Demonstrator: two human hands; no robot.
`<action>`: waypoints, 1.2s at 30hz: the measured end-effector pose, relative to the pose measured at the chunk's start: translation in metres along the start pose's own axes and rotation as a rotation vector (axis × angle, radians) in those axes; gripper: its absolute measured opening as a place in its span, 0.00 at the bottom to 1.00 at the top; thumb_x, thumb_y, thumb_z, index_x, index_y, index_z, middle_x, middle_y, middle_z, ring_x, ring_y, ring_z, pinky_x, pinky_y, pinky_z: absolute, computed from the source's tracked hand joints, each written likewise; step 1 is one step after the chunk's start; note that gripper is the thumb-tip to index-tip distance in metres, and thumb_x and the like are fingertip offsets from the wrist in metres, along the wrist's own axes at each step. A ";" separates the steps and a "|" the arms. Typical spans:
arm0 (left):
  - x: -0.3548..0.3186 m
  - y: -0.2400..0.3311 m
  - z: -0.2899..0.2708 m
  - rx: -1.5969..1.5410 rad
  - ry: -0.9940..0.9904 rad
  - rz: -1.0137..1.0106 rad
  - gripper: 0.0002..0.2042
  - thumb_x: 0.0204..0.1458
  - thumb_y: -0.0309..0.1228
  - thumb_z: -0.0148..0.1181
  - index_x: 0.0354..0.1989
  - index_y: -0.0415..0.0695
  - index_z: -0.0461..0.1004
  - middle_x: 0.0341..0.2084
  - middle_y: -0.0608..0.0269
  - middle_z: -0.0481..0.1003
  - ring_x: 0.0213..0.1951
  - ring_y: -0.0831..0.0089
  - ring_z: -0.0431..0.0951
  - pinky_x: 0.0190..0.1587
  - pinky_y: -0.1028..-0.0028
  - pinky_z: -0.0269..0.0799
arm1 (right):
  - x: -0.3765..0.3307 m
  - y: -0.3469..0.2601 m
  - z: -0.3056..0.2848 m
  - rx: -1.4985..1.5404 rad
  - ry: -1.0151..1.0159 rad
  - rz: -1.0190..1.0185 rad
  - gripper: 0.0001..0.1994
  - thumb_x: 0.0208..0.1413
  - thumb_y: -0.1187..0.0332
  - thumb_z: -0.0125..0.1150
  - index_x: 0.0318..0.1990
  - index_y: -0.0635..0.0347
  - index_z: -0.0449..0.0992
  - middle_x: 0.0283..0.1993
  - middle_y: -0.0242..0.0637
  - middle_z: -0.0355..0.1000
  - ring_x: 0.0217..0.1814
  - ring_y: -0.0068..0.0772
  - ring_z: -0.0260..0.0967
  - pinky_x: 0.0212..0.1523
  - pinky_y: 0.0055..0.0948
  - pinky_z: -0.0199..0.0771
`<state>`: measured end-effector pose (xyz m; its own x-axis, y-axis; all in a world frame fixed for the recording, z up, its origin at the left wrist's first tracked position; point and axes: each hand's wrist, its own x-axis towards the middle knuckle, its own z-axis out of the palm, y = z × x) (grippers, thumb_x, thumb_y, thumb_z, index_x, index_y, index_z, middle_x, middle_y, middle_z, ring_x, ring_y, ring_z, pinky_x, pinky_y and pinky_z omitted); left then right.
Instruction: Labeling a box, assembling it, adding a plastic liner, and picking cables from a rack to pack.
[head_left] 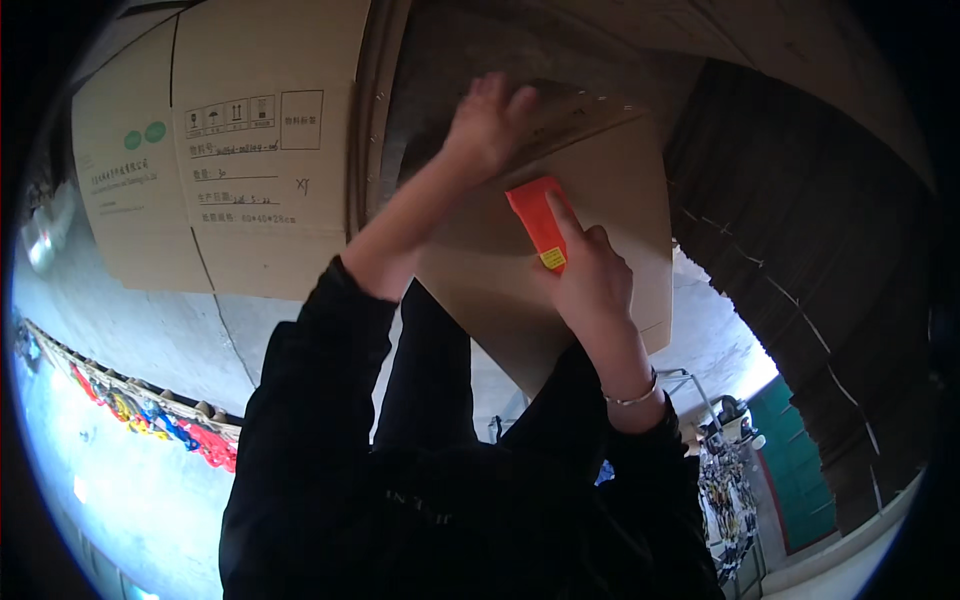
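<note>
My right hand (596, 275) grips a flat, bright red-orange object (540, 215) with a small yellow label near my fingers. Its exact kind cannot be made out. The index finger lies along it, over the brown cardboard box (630, 230) in front of my legs. My left hand (488, 125) is raised near the box's far left side, thumb and fingers apart, slightly blurred, holding nothing that I can see. Whether it touches the cardboard is unclear.
A large printed cardboard carton (270, 250) stands at the left. Dark brown sheeting (800, 260) fills the right side. Colourful items (160, 415) hang in a row at the lower left, and a rack with many small pieces (730, 490) stands at the lower right.
</note>
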<state>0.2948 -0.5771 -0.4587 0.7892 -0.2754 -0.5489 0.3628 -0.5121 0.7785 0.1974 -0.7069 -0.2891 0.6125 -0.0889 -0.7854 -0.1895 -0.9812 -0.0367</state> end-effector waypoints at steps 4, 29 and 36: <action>-0.006 0.013 0.029 0.024 -0.306 -0.155 0.46 0.57 0.67 0.35 0.69 0.34 0.48 0.68 0.44 0.52 0.69 0.53 0.52 0.69 0.62 0.47 | -0.002 -0.008 -0.005 -0.019 -0.033 0.004 0.41 0.48 0.58 0.66 0.70 0.35 0.51 0.46 0.53 0.68 0.44 0.53 0.75 0.44 0.46 0.77; -0.018 0.023 0.041 0.178 -0.191 0.079 0.32 0.61 0.60 0.33 0.67 0.52 0.59 0.67 0.52 0.56 0.69 0.53 0.52 0.69 0.61 0.50 | 0.007 -0.008 0.001 -0.048 -0.001 -0.015 0.41 0.50 0.59 0.63 0.71 0.35 0.49 0.44 0.49 0.74 0.49 0.49 0.75 0.50 0.44 0.75; -0.025 0.022 0.052 0.309 -0.056 0.156 0.33 0.59 0.63 0.31 0.64 0.56 0.64 0.65 0.60 0.61 0.67 0.61 0.57 0.67 0.55 0.52 | -0.021 0.010 0.019 -0.130 -0.052 0.010 0.39 0.52 0.55 0.61 0.71 0.38 0.49 0.46 0.50 0.74 0.48 0.47 0.76 0.48 0.43 0.76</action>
<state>0.2571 -0.6241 -0.4434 0.7921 -0.4093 -0.4529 0.0658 -0.6803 0.7299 0.1684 -0.7113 -0.2847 0.5700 -0.0929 -0.8164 -0.0919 -0.9946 0.0490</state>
